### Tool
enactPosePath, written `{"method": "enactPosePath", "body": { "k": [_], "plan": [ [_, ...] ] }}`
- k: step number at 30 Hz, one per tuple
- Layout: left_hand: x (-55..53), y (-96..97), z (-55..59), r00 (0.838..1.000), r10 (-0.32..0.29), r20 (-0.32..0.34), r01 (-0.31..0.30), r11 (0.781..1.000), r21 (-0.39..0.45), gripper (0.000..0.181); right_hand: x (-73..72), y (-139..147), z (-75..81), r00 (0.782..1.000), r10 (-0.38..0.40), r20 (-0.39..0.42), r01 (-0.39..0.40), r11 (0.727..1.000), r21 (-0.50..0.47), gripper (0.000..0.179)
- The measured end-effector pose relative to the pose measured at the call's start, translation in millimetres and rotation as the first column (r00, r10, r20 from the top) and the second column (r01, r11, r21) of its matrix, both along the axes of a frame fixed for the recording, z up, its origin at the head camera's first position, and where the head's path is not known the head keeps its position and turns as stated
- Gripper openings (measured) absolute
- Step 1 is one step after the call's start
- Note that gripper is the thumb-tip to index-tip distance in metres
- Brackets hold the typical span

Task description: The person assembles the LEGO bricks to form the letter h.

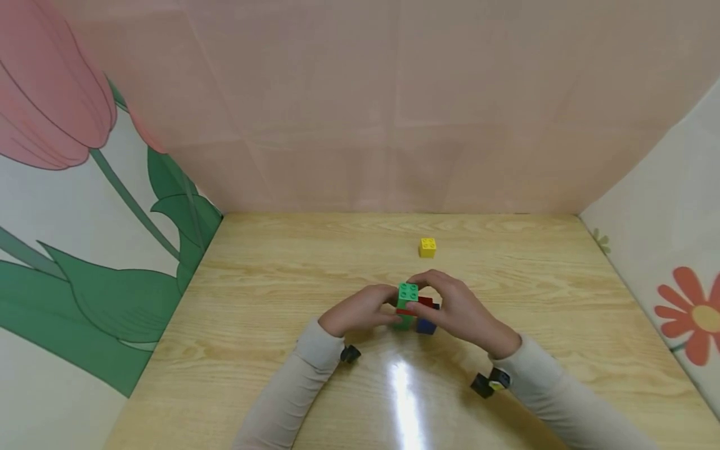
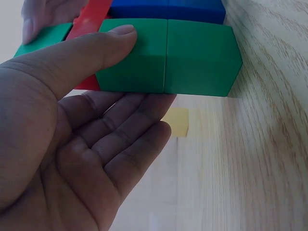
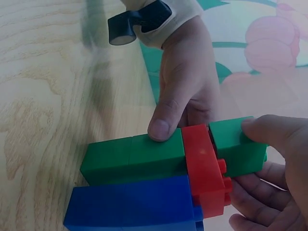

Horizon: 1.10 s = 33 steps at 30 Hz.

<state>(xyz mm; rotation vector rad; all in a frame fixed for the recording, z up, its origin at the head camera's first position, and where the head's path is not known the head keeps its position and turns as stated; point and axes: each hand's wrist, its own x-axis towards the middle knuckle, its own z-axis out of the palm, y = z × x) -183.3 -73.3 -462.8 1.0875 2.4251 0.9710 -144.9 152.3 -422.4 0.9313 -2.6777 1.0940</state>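
Note:
My right hand (image 1: 464, 312) pinches a green toy building brick (image 3: 236, 144) between thumb and fingers, at the studded top of a red brick (image 3: 204, 168). A narrow dark gap shows between green and red in the right wrist view. Beneath the red brick stand two stacked green bricks (image 2: 192, 57), with blue bricks (image 3: 130, 202) in a column beside them. My left hand (image 1: 360, 310) holds the green column, thumb on the near face of its upper brick and fingers behind. The studs of the pinched brick face up in the head view.
A yellow brick (image 1: 427, 248) sits farther back on the wooden table (image 1: 281, 250). Behind the table rises a pinkish wall (image 1: 360, 125), and flower-patterned panels (image 1: 692, 250) flank it on both sides. Light glares off the table in front of the bricks.

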Motion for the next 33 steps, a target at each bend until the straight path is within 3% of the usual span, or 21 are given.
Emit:
{"method": "enactPosePath", "body": {
  "k": [18,33],
  "plan": [
    [-1.7,1.1,-1.3,1.0,0.0,-0.007,0.0,1.0,0.014,0.02,-0.7,-1.5,4.4,0.997,0.027,-0.073,-0.024,0.999,0.042,0.034],
    [-1.5,0.6,0.5,1.0,-0.009,-0.007,0.009,1.0,0.015,0.02,-0.4,-2.6,4.4,0.998,0.025,-0.056,-0.023,0.999,0.037,0.034]
  ]
}}
